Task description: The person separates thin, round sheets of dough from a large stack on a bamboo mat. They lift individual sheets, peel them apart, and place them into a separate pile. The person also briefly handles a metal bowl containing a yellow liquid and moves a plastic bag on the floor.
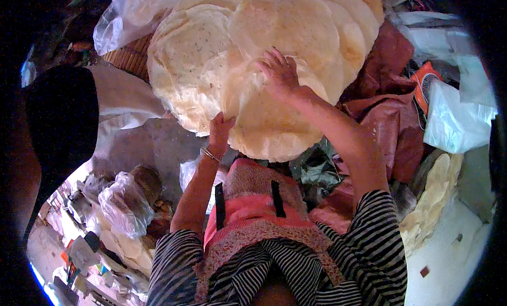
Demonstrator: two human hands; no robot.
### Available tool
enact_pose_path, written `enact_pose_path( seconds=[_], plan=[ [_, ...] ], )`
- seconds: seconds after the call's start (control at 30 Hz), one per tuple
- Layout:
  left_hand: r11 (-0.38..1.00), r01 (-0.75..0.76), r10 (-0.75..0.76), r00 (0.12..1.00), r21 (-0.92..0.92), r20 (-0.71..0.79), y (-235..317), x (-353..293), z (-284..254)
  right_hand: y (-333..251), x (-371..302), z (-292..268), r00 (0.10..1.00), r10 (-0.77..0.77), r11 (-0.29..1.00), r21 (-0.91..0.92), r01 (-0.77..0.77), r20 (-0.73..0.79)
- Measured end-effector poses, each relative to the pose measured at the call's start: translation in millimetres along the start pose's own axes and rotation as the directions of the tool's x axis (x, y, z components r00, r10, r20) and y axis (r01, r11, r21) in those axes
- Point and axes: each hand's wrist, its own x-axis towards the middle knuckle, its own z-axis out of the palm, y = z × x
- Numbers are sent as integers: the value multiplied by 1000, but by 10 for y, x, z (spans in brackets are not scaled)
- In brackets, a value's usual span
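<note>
A pile of large, thin, round rice cracker sheets spreads in front of me, pale tan and overlapping. One on the left is speckled with dark seeds. The nearest rice cracker sheet lies on top, its rim toward my body. At its left edge is my left hand, thumb and fingers closed on the rim; the fingertips are partly hidden. My right hand rests palm down across the upper part of this sheet, fingers spread.
A woven basket shows under the pile's left side, beside clear plastic. Dark red sheeting lies right, near an orange fan and a white plastic bag. More bagged goods stand lower left. Another person's dark-clothed limb is at left.
</note>
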Motion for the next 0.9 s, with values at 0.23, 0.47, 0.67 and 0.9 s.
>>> enact_pose_path(
  seconds=[0.23,0.47,0.67,0.9],
  plan=[
    [1000,3,-3,1000,-1,-24,-87,59,-47,141,251,79,981,-68,995,83,53,183],
    [988,18,-5,997,156,-83,-11,170,14,214,380,241,979,-188,969,176,173,72],
    [884,-242,264,964,401,-1,70,-275,245,179,274,82,996,-48,959,283,25,75],
    [861,-302,300,951,409,69,183,-768,489,291,-348,-621,965,-261,961,82,262,-29]
  ],
)
